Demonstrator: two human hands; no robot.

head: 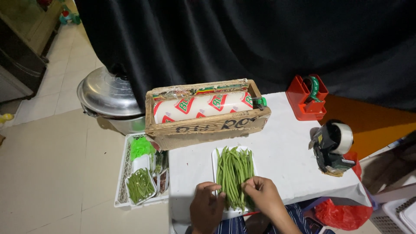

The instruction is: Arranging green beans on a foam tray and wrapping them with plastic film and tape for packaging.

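We're working the green beans (234, 175), which are lying in a neat bundle on the white tray (214, 161) near us on the white surface (281, 151); left hand (207, 209) is pinching the bundle's near-left edge, right hand (265, 195) is closing its fingers on the near-right stalks. Beans are already loaded and roughly aligned, but the tray is sitting unwrapped, with the film roll in its wooden box (208, 113) just beyond and one filled tray in the basket (141, 184) at left.

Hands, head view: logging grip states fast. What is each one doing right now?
Left hand: fingers curled on the green beans at the white tray edge; grip cannot be told.
Right hand: pinching the beans.
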